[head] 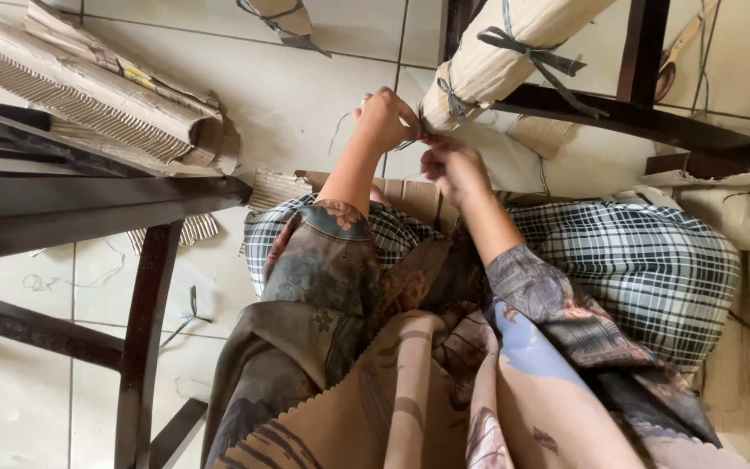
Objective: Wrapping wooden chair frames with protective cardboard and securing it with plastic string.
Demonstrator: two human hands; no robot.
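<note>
A furniture leg wrapped in beige corrugated paper (496,61) slants down from the upper right, bound by grey string ties (536,54). My left hand (385,117) pinches a thin grey string at the leg's lower end. My right hand (451,167) is closed just below it, fingers touching the same string near the wrapped tip. Both hands meet at the end of the wrapped leg. My patterned sleeves and a plaid cloth (644,260) over my lap fill the lower frame.
A dark wooden chair frame (145,287) stands at the left. Rolled corrugated cardboard (88,87) lies on the white tiled floor (305,95) at upper left. Dark wooden bars (644,122) cross the upper right. String scraps (188,317) lie on the tiles.
</note>
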